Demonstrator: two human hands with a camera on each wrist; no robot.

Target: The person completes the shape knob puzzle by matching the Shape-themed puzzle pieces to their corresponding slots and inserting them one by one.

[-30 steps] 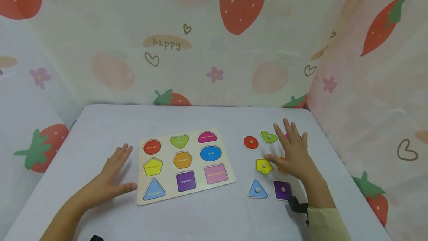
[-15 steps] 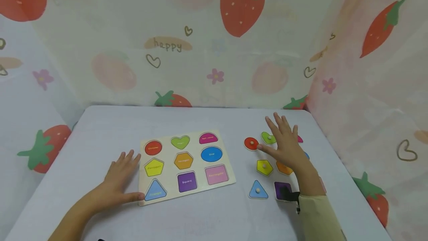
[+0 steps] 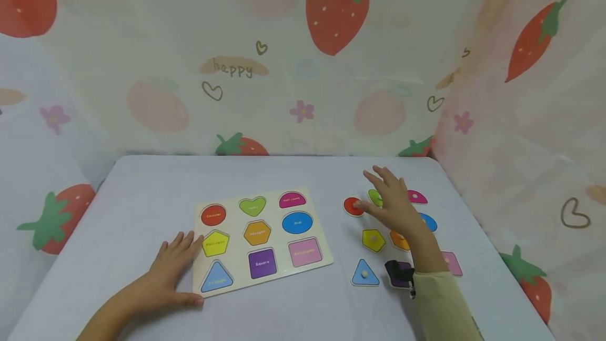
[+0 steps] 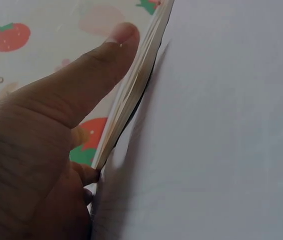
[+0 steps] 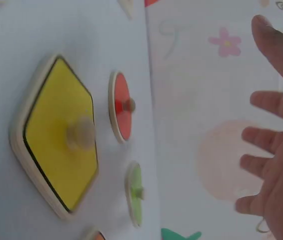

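A cream shape-puzzle board (image 3: 235, 251) with labelled coloured shapes lies left of centre. My left hand (image 3: 165, 278) is at its left edge, fingertips by the yellow pentagon print, thumb by the near-left corner. In the left wrist view the thumb (image 4: 96, 65) extends along the board's side. My right hand (image 3: 393, 207) hovers empty over the knobbed pieces, fingers spread. Its thumb overlaps the red circle piece (image 3: 349, 206) in the head view. Close by are a green heart piece (image 3: 374, 197), a yellow pentagon piece (image 5: 56, 140) and an orange hexagon piece (image 3: 399, 241), partly hidden.
Nearer the front lie a blue triangle piece (image 3: 364, 274) and a purple square piece (image 3: 406, 280), which the wrist camera partly covers. Rightward are a magenta half-round piece (image 3: 416, 197), a blue oval piece (image 3: 430, 222) and a pink rectangle piece (image 3: 453, 263). Strawberry-print curtains (image 3: 284, 88) surround the white table.
My left hand has moved right, up to the board's edge. My right hand has shifted left towards the red circle, uncovering the half-round, oval and rectangle pieces.
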